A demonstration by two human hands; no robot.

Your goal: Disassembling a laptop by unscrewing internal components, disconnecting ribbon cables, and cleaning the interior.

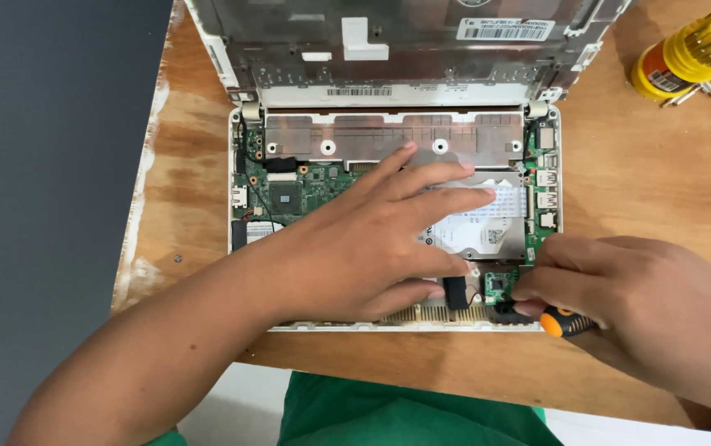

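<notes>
Surface: a worn wooden table (644, 190) beside a dark floor, green cloth at the near edge.
Right hand (644, 310): nearest, its grip closed around an orange-and-black screwdriver (564, 322), tip at the small green board (500, 285) in the laptop's near right corner.
Left hand (372, 244): flat and open, fingers spread, pressing on the silver hard drive (487, 235).
Opened laptop (244, 239): white shell, circuit board exposed, mid-table.
Far: yellow screwdriver-bit holder (686, 58), top right.
</notes>
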